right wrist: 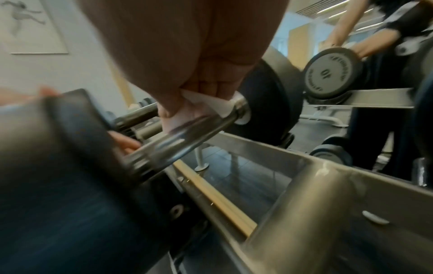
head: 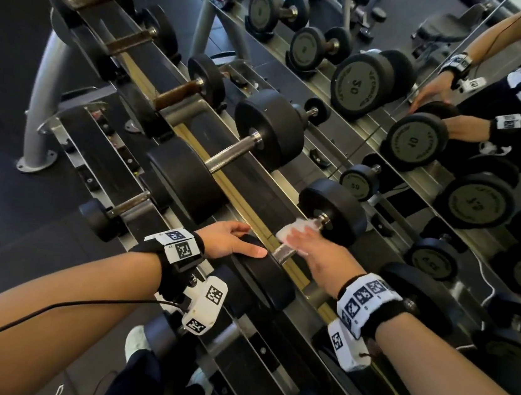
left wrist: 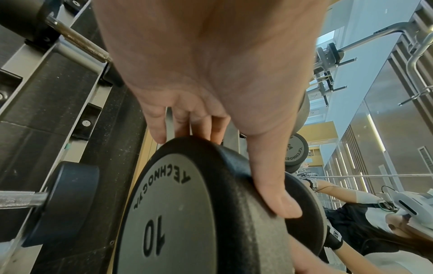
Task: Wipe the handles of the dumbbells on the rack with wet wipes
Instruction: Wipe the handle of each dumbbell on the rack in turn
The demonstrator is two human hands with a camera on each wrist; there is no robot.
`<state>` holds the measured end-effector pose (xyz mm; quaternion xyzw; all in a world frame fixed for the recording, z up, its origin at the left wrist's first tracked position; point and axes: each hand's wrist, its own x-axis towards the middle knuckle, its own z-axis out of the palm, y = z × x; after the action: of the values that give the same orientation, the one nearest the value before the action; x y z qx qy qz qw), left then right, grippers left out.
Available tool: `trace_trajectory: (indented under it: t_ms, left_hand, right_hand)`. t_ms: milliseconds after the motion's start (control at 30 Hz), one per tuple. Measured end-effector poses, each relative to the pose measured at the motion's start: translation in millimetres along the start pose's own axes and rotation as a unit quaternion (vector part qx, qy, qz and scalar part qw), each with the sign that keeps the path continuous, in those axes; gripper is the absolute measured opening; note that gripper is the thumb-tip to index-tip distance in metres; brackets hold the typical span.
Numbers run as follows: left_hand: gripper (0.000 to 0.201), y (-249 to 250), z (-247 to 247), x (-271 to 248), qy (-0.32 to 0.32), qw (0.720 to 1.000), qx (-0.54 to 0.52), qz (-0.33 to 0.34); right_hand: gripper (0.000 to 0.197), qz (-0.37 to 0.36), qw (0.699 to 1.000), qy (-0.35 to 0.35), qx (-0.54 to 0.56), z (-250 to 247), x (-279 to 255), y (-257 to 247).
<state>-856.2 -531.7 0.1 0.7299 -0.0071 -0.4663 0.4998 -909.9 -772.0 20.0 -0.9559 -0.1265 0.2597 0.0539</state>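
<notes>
At the left of the rack several dumbbells with brown, dull handles lie in their cradles, and nothing in the pictures tells whether these were wiped or not; I judge only that many handles remain, because the rack holds a long row on both tiers. Next comes a big dumbbell with a bright steel handle, which no hand touches. Further right is the dumbbell marked 10, the one in work now. The left hand rests on its near weight head, the fingers quite straight over the rim and the thumb lying along the edge, so it only steadies the dumbbell and grasps nothing. The right hand is on the steel handle of this dumbbell, between the two heads, with its fingers bent around the white wet wipe and pressing it on the upper side of the bar, near the far head. The hand is blurred in the head view. So the task seems to be in the middle: one handle is under the wipe, and the dumbbells more to the right are not yet reached.
</notes>
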Motion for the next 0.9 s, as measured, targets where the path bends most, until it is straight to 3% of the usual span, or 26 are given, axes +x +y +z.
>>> trace_trajectory:
  t_ms: [67, 133, 200, 333, 500, 600, 633, 700, 767, 833, 900]
  left_hand:
    - [0.091, 0, 0, 1, 0.000, 1.000, -0.002, -0.001]
    - [0.093, 1, 1, 0, -0.002, 1.000, -0.008, -0.002]
    - [0.094, 0, 0, 0, -0.004, 1.000, -0.017, -0.003]
    - [0.092, -1, 0, 1, -0.007, 1.000, -0.026, -0.005]
    - [0.100, 1, 1, 0, -0.009, 1.000, -0.028, 0.000]
    - [0.113, 3, 0, -3, -0.008, 1.000, -0.024, 0.008]
    - [0.115, 3, 0, -4, -0.008, 1.000, -0.025, 0.010]
    - [0.115, 2, 0, -4, -0.010, 0.999, -0.030, 0.011]
    - [0.111, 1, -1, -3, -0.012, 0.999, -0.039, 0.010]
    - [0.109, 0, -1, -4, -0.012, 0.999, -0.044, 0.008]
    - [0.111, 1, -1, -4, -0.010, 0.999, -0.042, 0.008]
  right_hand:
    - [0.078, -0.044, 0.999, -0.010, 0.024, 8, -7, -6]
    - [0.065, -0.059, 0.993, 0.016, 0.104, 2, -12, 0]
    - [0.053, -0.027, 0.995, 0.022, 0.091, -9, -10, 11]
    - [0.061, 0.088, 0.995, 0.003, 0.048, -23, 0, 18]
    - [0.072, -0.072, 0.997, 0.024, 0.019, 7, -16, -22]
    - [0.059, -0.067, 0.998, -0.003, 0.013, 7, -5, -13]
    - [0.053, -0.046, 0.999, 0.002, 0.000, 2, -4, -3]
    - [0.063, 0.034, 0.999, 0.000, 0.016, -8, 2, 11]
    - [0.051, 0.089, 0.994, 0.019, 0.052, -17, 2, 16]
    - [0.065, 0.057, 0.997, 0.032, 0.032, -19, 2, 14]
    - [0.066, 0.016, 1.000, 0.016, 0.013, -7, -5, 1]
